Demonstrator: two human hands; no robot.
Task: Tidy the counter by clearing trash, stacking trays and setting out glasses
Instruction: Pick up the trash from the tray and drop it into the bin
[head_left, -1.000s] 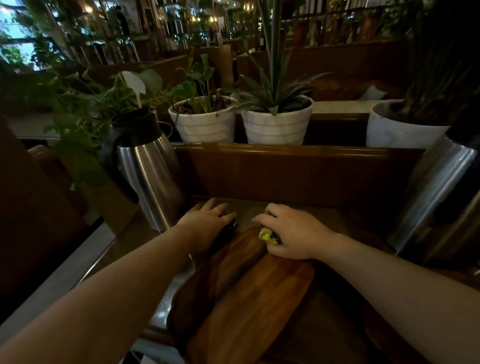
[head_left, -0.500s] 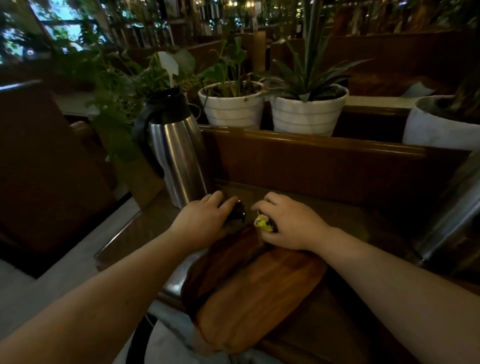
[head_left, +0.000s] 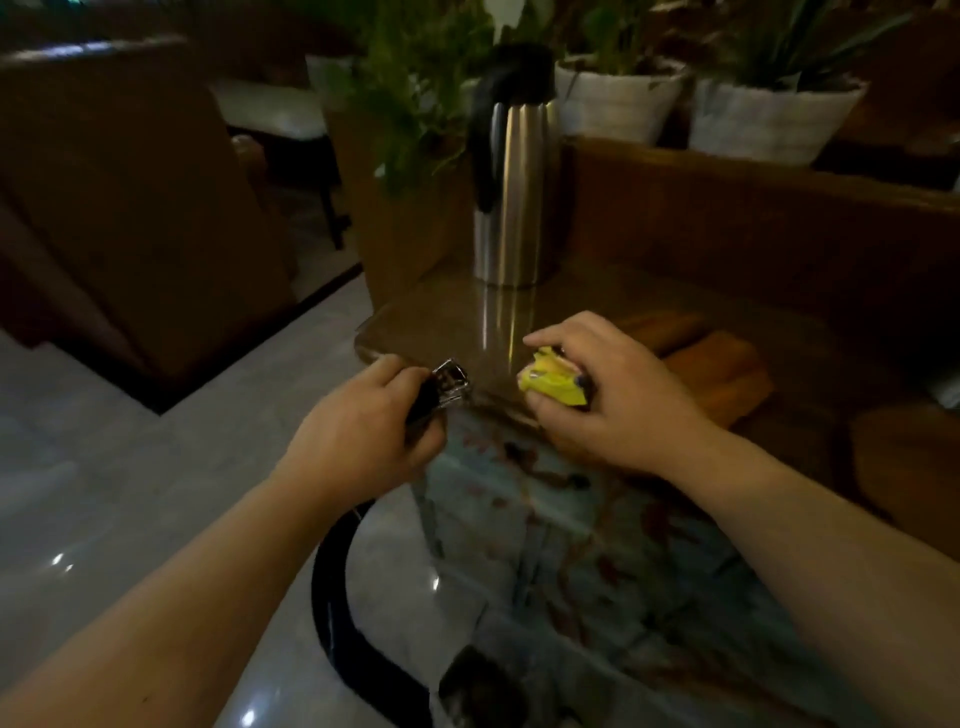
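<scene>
My right hand (head_left: 608, 395) is closed around a crumpled yellow wrapper (head_left: 550, 383), held just above the counter's front left edge. My left hand (head_left: 363, 431) grips a dark and silvery crumpled wrapper (head_left: 444, 387) that sticks out past my fingers, off the counter's corner. Two wooden trays (head_left: 722, 374) lie overlapping on the counter (head_left: 447, 317), behind my right hand. No glasses show in this view.
A steel thermos jug (head_left: 514, 182) with a black handle stands on the counter's back left. White plant pots (head_left: 618, 101) sit on the wooden ledge behind. A black bin rim (head_left: 332, 587) lies below the counter on the pale floor. Dark seating stands at left.
Both hands have lifted off the trays and pulled back toward the counter's left corner, each now holding a wrapper. My head has turned left and down, bringing the floor and bin into view.
</scene>
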